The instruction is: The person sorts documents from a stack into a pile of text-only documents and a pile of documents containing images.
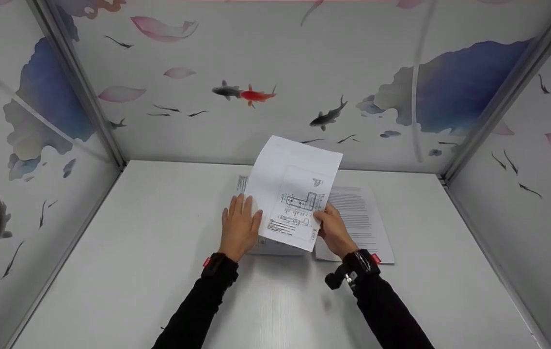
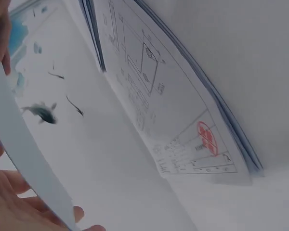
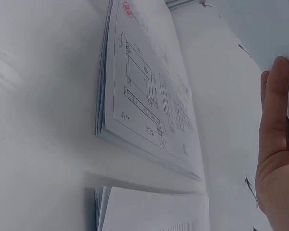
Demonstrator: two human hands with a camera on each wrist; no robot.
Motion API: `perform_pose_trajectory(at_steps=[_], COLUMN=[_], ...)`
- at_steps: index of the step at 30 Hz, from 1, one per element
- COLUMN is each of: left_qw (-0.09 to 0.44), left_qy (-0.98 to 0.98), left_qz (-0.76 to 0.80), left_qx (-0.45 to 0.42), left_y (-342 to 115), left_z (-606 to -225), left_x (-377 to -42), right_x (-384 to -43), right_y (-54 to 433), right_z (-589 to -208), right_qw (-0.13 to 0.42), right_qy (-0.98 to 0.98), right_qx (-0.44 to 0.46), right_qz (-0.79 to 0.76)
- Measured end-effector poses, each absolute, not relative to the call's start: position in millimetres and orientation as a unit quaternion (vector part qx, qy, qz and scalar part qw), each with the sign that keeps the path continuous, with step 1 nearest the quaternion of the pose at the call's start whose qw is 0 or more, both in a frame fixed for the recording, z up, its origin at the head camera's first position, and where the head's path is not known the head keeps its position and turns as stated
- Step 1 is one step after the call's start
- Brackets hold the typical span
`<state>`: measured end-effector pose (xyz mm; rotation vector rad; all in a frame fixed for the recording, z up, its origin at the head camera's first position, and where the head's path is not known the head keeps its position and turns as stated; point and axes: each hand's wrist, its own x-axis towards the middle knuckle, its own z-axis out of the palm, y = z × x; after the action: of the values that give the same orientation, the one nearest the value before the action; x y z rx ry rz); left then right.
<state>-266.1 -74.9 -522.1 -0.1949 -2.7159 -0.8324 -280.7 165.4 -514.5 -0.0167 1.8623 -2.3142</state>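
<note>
A white sheet (image 1: 275,174) printed with a technical drawing is held up at a tilt above the table. My right hand (image 1: 335,230) pinches its lower right edge, thumb on the printed face. Along the left edge lies my left hand (image 1: 240,230), touching the sheet with its fingers extended. Beneath the sheet, a paper stack (image 1: 277,248) is mostly covered in the head view. The left wrist view shows a drawing and a red stamp on that stack's top page (image 2: 149,82). Beside it on the right rests a stack of text pages (image 1: 365,232), partly behind my right hand.
Both stacks lie on a white table (image 1: 159,242). White panels (image 1: 275,58) printed with fish, petals and blue patches stand at the back and both sides. Grey metal posts (image 1: 86,92) join the panels at the corners.
</note>
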Motion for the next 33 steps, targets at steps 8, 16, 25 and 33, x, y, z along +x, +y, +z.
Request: perform_pose_trajectory(at_steps=[8,16,25,33], left_qw=[0.059,0.039,0.082,0.071], left_qy=[-0.869,-0.835,-0.857,-0.896], left_qz=[-0.491,-0.547,-0.501,-0.43], left_qx=[0.009,0.049,0.087,0.088], left_y=[-102.9,-110.6,-111.0,-110.8], left_z=[-530.9,-540.5,-547.8,-558.1], left_x=[-278.4,-279.6,-282.5,-278.0], right_x=[-282.9,-282.8,-279.3,-267.3], right_y=[171.6,165.8,151.0,141.0], right_z=[-515.9,-521.5,-527.4,-539.4], right_qw=[0.122,0.149,0.142,0.159], right_qy=[0.653,0.68,0.757,0.827], right_qx=[-0.036,-0.038,-0.001,-0.004], right_qz=[-0.747,-0.717,-0.638,-0.538])
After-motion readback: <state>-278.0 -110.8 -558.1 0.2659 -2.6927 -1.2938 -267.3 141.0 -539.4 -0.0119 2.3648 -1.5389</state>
